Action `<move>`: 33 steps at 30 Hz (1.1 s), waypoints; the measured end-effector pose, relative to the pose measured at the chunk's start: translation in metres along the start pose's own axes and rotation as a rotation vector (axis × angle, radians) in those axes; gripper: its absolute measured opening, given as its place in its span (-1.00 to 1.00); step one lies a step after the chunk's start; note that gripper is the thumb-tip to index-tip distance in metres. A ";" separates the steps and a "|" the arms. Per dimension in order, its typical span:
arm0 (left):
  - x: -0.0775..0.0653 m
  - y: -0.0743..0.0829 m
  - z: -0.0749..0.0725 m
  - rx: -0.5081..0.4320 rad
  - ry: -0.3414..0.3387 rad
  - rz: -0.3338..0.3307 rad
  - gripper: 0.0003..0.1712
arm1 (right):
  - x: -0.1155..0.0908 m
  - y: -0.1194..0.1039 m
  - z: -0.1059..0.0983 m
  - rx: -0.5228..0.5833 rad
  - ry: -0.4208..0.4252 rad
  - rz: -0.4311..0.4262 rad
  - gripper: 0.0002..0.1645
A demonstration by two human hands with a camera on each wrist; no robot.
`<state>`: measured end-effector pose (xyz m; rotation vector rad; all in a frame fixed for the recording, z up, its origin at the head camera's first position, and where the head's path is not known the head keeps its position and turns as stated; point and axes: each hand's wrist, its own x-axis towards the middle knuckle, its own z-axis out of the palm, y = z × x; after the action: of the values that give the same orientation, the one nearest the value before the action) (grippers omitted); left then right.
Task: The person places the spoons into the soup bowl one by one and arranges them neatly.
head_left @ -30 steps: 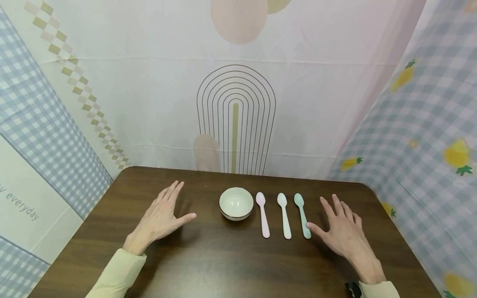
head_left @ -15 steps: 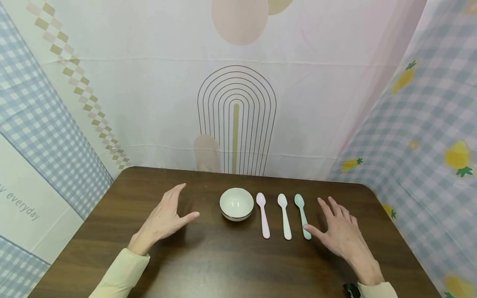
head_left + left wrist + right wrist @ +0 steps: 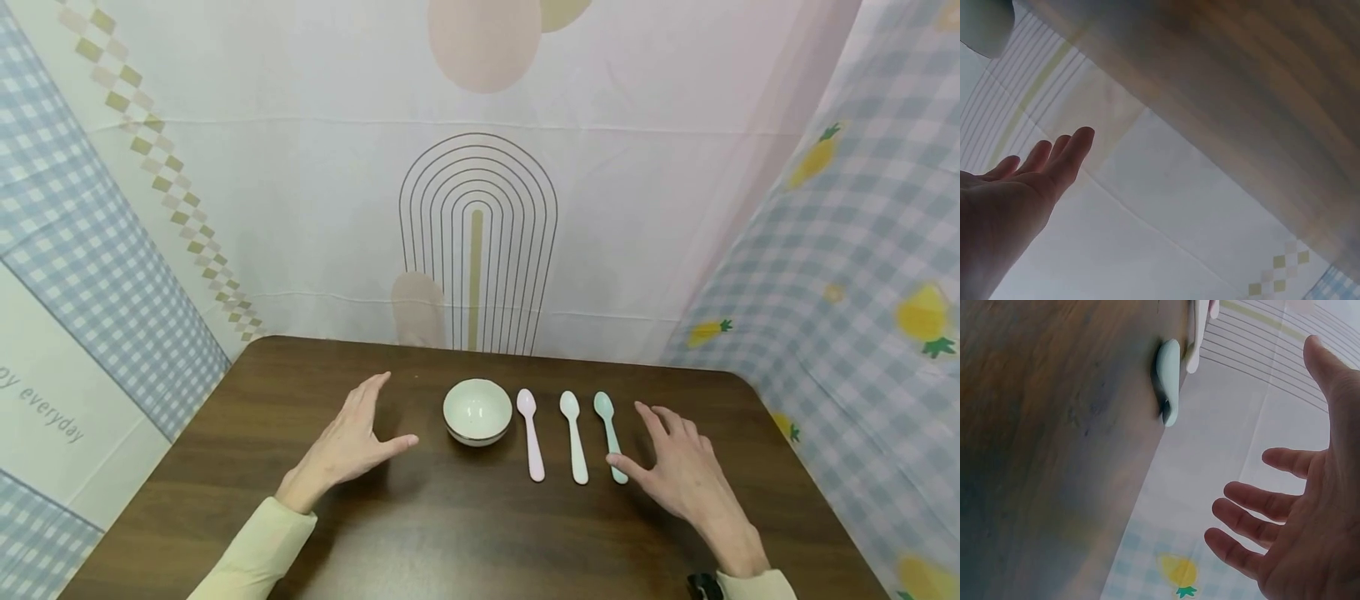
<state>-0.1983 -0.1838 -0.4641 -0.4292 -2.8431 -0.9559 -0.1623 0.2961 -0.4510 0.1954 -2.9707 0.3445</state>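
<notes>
A small pale bowl [image 3: 477, 410] stands on the brown table, left of three spoons lying side by side. The nearest to it is a pink spoon [image 3: 531, 433], then a white spoon [image 3: 574, 437], then a mint green spoon [image 3: 611, 435]. My left hand [image 3: 341, 446] hovers to the left of the bowl, thumb out toward it, holding nothing. On the other side my right hand [image 3: 681, 471] is spread beside the green spoon, its thumb overlapping the handle in the head view. The right wrist view shows that palm bare, with the green spoon [image 3: 1171, 381] apart from the fingers.
The wooden table [image 3: 465, 542] has rounded far corners. A white printed cloth [image 3: 322, 208] hangs right behind its far edge, and checked cloth [image 3: 862, 333] hangs along the right side.
My left hand has moved right, closer to the bowl. The right hand has shifted slightly left toward the green spoon. The bowl and spoons stay in place.
</notes>
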 end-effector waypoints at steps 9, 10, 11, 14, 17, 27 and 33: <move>0.004 0.009 0.009 0.064 0.014 0.051 0.34 | -0.003 -0.005 0.002 0.015 0.025 -0.018 0.17; 0.005 0.010 0.010 0.077 0.021 0.062 0.33 | -0.003 -0.005 0.002 0.016 0.027 -0.020 0.17; 0.006 0.010 0.010 0.090 0.028 0.073 0.33 | -0.003 -0.006 0.002 0.017 0.029 -0.021 0.17; 0.008 0.013 0.013 0.105 0.042 0.096 0.34 | -0.003 -0.007 0.002 0.017 0.032 -0.024 0.16; 0.010 0.016 0.016 0.080 0.034 0.102 0.36 | -0.001 -0.009 0.002 0.016 0.037 -0.029 0.15; 0.012 0.019 0.026 0.069 0.017 0.113 0.37 | 0.001 -0.015 0.005 0.039 0.014 -0.036 0.13; 0.015 0.020 0.029 0.076 0.005 0.117 0.38 | 0.003 -0.018 0.006 0.054 0.010 -0.053 0.11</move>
<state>-0.2069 -0.1471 -0.4726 -0.5759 -2.8027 -0.8241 -0.1634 0.2766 -0.4527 0.2777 -2.9424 0.4177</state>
